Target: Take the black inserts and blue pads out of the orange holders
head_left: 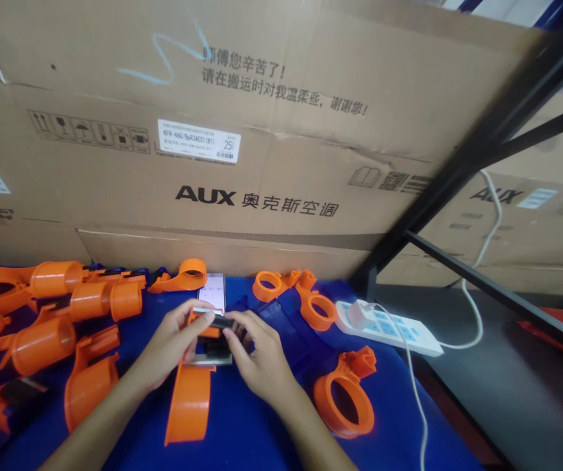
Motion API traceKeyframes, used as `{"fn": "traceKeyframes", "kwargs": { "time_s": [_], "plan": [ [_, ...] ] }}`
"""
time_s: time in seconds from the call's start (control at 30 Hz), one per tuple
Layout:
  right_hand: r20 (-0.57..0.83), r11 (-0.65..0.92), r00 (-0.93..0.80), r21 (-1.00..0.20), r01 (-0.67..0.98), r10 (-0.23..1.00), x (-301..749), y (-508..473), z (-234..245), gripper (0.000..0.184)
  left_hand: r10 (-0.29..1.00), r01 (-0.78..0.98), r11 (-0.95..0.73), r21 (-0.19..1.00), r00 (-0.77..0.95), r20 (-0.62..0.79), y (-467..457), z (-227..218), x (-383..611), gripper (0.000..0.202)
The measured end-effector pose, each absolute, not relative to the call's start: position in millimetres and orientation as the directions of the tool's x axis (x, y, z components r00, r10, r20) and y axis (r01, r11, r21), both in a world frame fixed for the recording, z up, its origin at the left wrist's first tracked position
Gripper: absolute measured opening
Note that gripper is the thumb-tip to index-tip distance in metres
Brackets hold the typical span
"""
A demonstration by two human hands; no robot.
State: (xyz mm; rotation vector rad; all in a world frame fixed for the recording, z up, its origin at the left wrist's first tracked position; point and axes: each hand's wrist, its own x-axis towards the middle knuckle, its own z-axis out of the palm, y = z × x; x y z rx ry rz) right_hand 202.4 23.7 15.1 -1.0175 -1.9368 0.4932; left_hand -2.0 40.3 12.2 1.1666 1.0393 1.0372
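Both my hands meet over an orange plastic tape-dispenser body point(190, 399) lying on the blue cloth point(252, 432). My left hand point(171, 347) pinches its upper end, fingers closed on it. My right hand point(256, 356) grips a small dark part point(222, 322) at the same end, fingers curled. A metal plate point(213, 358) lies under the hands. Behind them a phone point(213, 291) with a lit screen lies flat.
Several orange dispenser parts point(65, 307) are piled at the left. Orange rings point(343, 399) lie at the right. A white power strip point(389, 327) with a cable sits by a black rack frame point(463, 163). Large cardboard boxes point(262, 131) stand behind.
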Motion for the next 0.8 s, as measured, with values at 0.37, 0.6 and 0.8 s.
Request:
{"fn": "traceKeyframes", "kwargs": {
  "time_s": [0.37,0.6,0.8],
  "plan": [
    [0.437,0.662,-0.51,-0.351,0.662,0.741,179.8,18.2,-2.4,0.017,0.997,-0.599,0.074,0.797,0.033,-0.067,42.1,49.5,-43.5,0.036],
    [0.381,0.627,-0.518,-0.262,0.734,0.766,159.7,14.7,-18.1,0.019,0.992,-0.548,0.126,0.827,0.085,-0.095,42.6,48.9,-49.9,0.04],
    [0.431,0.598,-0.427,-0.439,0.67,0.795,165.3,18.1,-18.4,0.018,0.995,-0.456,0.1,0.884,0.06,-0.082,43.7,46.6,-46.5,0.045]
  ]
}}
